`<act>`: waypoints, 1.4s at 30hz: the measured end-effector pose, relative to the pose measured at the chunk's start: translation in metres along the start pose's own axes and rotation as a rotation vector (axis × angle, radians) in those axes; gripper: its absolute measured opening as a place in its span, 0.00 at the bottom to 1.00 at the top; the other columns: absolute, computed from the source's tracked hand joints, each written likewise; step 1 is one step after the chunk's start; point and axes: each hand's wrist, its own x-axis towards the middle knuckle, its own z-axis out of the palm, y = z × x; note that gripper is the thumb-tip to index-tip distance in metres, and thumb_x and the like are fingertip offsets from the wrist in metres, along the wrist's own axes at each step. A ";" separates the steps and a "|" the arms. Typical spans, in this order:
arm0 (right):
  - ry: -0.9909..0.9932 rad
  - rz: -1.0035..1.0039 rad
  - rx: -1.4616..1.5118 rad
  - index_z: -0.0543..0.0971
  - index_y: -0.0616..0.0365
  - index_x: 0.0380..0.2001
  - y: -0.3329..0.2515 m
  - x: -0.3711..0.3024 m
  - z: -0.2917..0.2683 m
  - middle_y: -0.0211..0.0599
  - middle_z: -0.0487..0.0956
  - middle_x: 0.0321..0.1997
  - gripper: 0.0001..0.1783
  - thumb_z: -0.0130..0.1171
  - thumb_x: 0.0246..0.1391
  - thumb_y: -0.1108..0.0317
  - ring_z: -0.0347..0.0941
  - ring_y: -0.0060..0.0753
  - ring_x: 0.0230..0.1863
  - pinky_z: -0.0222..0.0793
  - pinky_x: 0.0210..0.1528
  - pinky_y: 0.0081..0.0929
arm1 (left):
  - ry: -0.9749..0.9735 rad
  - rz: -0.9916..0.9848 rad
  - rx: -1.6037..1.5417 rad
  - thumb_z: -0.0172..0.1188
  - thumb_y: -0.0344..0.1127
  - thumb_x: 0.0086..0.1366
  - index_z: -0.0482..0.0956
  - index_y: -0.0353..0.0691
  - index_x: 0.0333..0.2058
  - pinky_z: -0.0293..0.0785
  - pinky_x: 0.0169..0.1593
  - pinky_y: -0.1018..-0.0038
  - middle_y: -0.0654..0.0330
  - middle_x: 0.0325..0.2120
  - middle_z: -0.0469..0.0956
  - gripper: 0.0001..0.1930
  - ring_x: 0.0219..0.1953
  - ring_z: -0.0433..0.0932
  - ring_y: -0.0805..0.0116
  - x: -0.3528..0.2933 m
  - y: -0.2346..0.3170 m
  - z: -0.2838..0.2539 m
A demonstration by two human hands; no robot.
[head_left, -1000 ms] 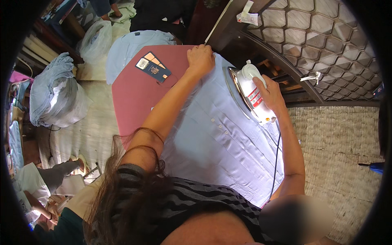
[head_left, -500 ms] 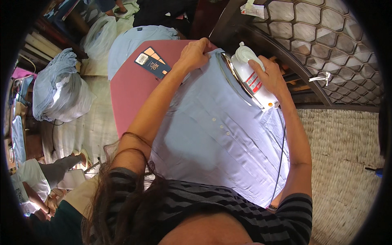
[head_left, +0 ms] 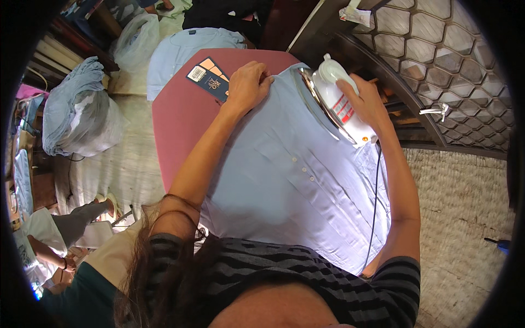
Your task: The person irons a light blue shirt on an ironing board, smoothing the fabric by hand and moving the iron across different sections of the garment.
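Note:
A light blue buttoned shirt (head_left: 262,164) lies spread over a dark pink ironing board (head_left: 180,123). My right hand (head_left: 365,104) is closed round the handle of a white clothes iron (head_left: 334,93), which rests near the shirt's far right part, its small orange light showing. From its rear a black cord runs down beside my right forearm. My left hand (head_left: 250,85) is closed at the shirt's far left edge, fingers bent and apparently pinching the fabric; the fingertips are partly hidden. Just left of it lies a dark cardboard tag (head_left: 208,80) with orange panels and a white label.
Another light blue shirt (head_left: 169,54) lies beyond the board's far left edge. A wrapped bundle of clothes (head_left: 82,112) and a clear plastic bag (head_left: 136,41) stand at left. A metal lattice gate (head_left: 432,65) borders the right. Another person (head_left: 52,235) is at lower left.
My left hand has moved left and nearer along the shirt's edge, and its fingers are more bent. The iron stays at nearly the same spot on the shirt. The view has shifted slightly.

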 end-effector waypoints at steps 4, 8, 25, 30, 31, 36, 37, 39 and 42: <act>-0.006 -0.053 -0.014 0.78 0.63 0.36 -0.004 0.001 0.003 0.54 0.78 0.24 0.26 0.55 0.60 0.46 0.77 0.50 0.26 0.70 0.34 0.38 | -0.030 0.042 -0.115 0.66 0.33 0.53 0.80 0.35 0.27 0.71 0.30 0.68 0.57 0.23 0.73 0.08 0.24 0.74 0.61 0.000 -0.005 -0.004; 0.027 -0.141 -0.083 0.78 0.64 0.35 -0.017 0.041 0.013 0.56 0.77 0.24 0.26 0.54 0.60 0.46 0.77 0.53 0.27 0.70 0.34 0.40 | 0.002 0.058 -0.069 0.66 0.34 0.54 0.80 0.34 0.26 0.70 0.29 0.69 0.57 0.22 0.72 0.08 0.24 0.75 0.62 -0.002 -0.003 -0.001; 0.008 -0.144 -0.083 0.79 0.65 0.34 -0.032 0.048 0.021 0.57 0.80 0.27 0.28 0.54 0.59 0.44 0.79 0.55 0.30 0.72 0.36 0.41 | 0.013 0.018 -0.040 0.66 0.32 0.53 0.79 0.33 0.26 0.71 0.30 0.69 0.56 0.24 0.73 0.08 0.24 0.74 0.62 -0.002 0.000 0.000; -0.006 -0.065 -0.054 0.80 0.64 0.35 -0.044 0.060 0.027 0.55 0.81 0.29 0.30 0.52 0.59 0.42 0.80 0.53 0.32 0.73 0.38 0.41 | 0.031 0.028 -0.022 0.65 0.32 0.54 0.81 0.32 0.27 0.70 0.29 0.70 0.56 0.24 0.73 0.08 0.22 0.74 0.63 -0.004 0.001 -0.003; 0.014 -0.079 -0.058 0.80 0.64 0.35 -0.040 0.054 0.028 0.54 0.81 0.29 0.30 0.52 0.59 0.42 0.80 0.53 0.31 0.73 0.37 0.42 | 0.029 0.027 -0.008 0.65 0.31 0.55 0.81 0.31 0.27 0.70 0.28 0.70 0.56 0.24 0.73 0.08 0.22 0.74 0.63 -0.005 0.001 -0.003; 0.008 -0.064 -0.072 0.81 0.64 0.36 -0.026 0.032 0.023 0.55 0.82 0.30 0.31 0.52 0.59 0.41 0.80 0.54 0.31 0.74 0.38 0.42 | 0.020 0.004 -0.028 0.63 0.32 0.57 0.82 0.30 0.29 0.70 0.28 0.70 0.55 0.24 0.73 0.09 0.23 0.74 0.63 -0.005 -0.002 -0.004; 0.002 -0.064 -0.078 0.81 0.64 0.36 -0.027 0.032 0.022 0.55 0.82 0.31 0.31 0.52 0.59 0.41 0.80 0.54 0.31 0.74 0.38 0.41 | 0.023 0.012 -0.022 0.62 0.32 0.58 0.82 0.30 0.30 0.70 0.29 0.70 0.55 0.23 0.73 0.09 0.23 0.74 0.63 -0.004 -0.002 -0.003; -0.022 -0.057 -0.082 0.81 0.64 0.36 -0.037 0.043 0.022 0.55 0.82 0.30 0.31 0.52 0.59 0.41 0.80 0.52 0.31 0.74 0.37 0.41 | 0.030 -0.003 -0.027 0.63 0.33 0.58 0.83 0.31 0.30 0.71 0.29 0.69 0.55 0.24 0.73 0.09 0.23 0.75 0.63 -0.004 0.000 -0.001; 0.010 -0.019 -0.063 0.81 0.64 0.34 -0.038 0.046 0.026 0.54 0.81 0.30 0.31 0.51 0.59 0.40 0.80 0.50 0.30 0.73 0.36 0.41 | 0.040 0.005 0.004 0.64 0.35 0.58 0.83 0.32 0.29 0.71 0.30 0.68 0.54 0.24 0.74 0.10 0.24 0.75 0.62 -0.004 0.004 0.002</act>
